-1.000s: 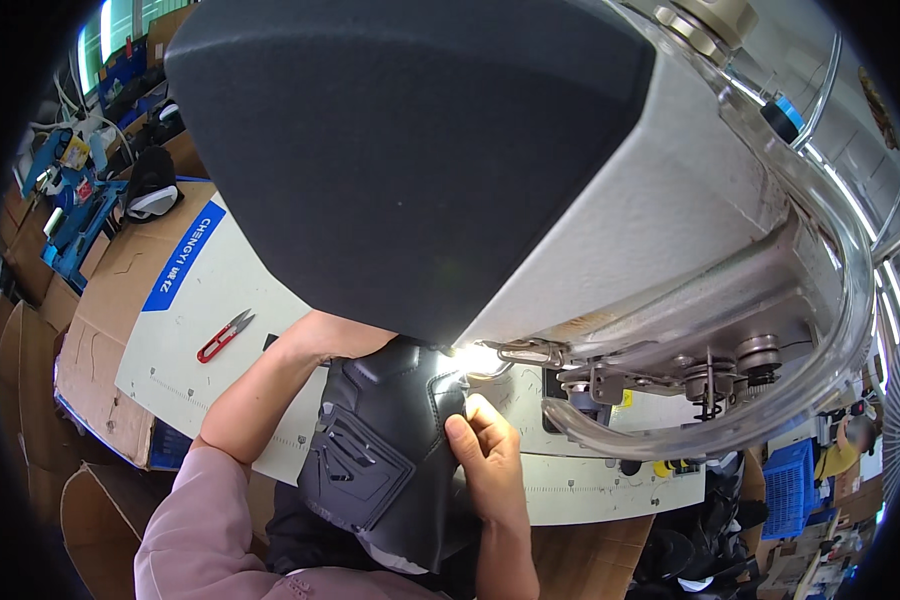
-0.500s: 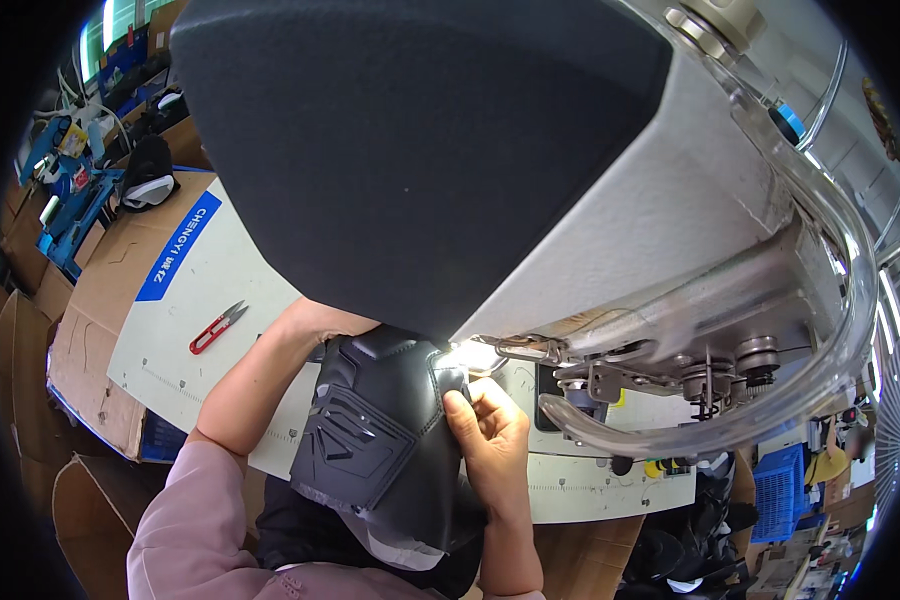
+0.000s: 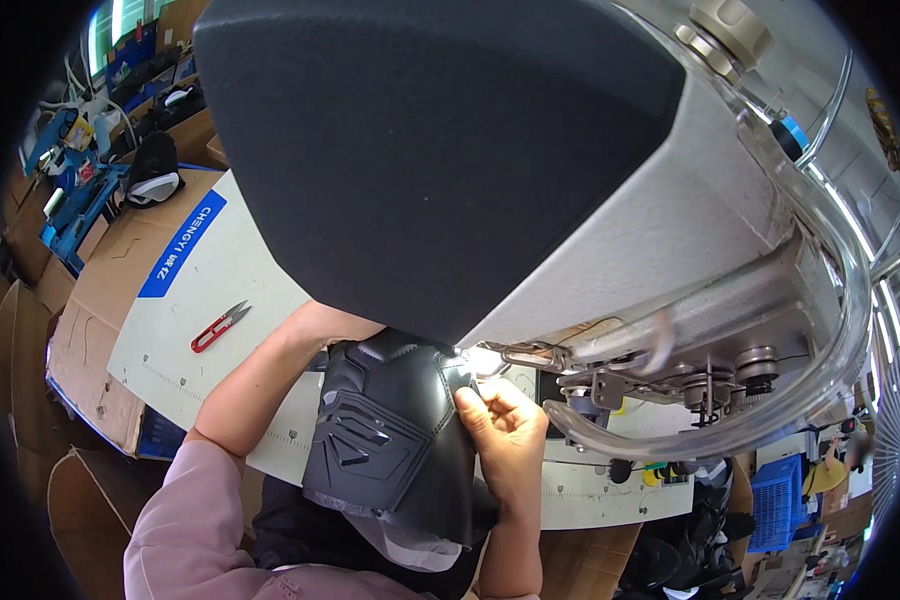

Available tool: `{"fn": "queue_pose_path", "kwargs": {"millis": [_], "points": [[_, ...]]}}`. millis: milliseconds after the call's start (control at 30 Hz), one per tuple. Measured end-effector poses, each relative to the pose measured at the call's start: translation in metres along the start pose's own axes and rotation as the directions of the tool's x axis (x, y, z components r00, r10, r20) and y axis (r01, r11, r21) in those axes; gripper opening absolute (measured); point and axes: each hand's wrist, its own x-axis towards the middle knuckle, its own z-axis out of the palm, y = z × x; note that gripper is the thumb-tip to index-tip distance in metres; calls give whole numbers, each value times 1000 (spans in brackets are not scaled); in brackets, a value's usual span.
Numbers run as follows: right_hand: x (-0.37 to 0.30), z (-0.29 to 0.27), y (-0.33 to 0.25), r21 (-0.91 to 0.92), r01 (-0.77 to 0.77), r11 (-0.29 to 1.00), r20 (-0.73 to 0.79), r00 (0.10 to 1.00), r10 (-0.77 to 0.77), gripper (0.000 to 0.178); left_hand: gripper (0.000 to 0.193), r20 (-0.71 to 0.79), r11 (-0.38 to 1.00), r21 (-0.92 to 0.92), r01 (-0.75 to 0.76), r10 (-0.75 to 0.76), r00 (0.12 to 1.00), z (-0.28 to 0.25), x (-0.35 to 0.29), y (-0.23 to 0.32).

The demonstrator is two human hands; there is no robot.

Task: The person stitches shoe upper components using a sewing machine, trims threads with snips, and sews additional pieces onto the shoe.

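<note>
A black leather upper (image 3: 365, 450), shaped like part of a shoe or boot, lies under the head of a sewing machine (image 3: 450, 170). It has stitched seams, an embossed panel and a pale lining (image 3: 410, 548) at its lower edge. My right hand (image 3: 505, 425) pinches its right edge between thumb and fingers, close to the brightly lit stitching spot (image 3: 485, 362). My left hand (image 3: 340, 322) reaches behind the machine head at the upper's far left; only its wrist side shows and its fingers are hidden. The needle cannot be made out in the glare.
Red-handled thread snips (image 3: 218, 327) lie on the pale table (image 3: 185, 350), left of my forearm. A cardboard sheet (image 3: 95, 340) borders the table's left side. A clear curved guard tube (image 3: 710, 445) rings the machine's right end. A blue crate (image 3: 776, 500) and black pieces (image 3: 670, 550) are at right.
The view has shifted slightly, so the machine, upper and right hand appear a little farther right. The right hand keeps its pinch. A part on the machine's right side is now blurred by motion.
</note>
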Motion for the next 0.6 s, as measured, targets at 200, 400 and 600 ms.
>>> {"fn": "queue_pose_path", "kwargs": {"millis": [200, 400, 600], "points": [[5, 1, -10, 80, -62, 995, -12, 998, 63, 8, 17, -22, 906, 422, 40, -34, 999, -8, -20, 50], [18, -48, 11, 15, -91, 996, 50, 995, 90, 7, 48, 337, 925, 358, -127, -1, 941, 14, -79, 132], [17, -14, -39, 99, -200, 975, 77, 978, 193, 4, 60, 235, 932, 315, -180, 107, 966, 54, -111, 108]]}}
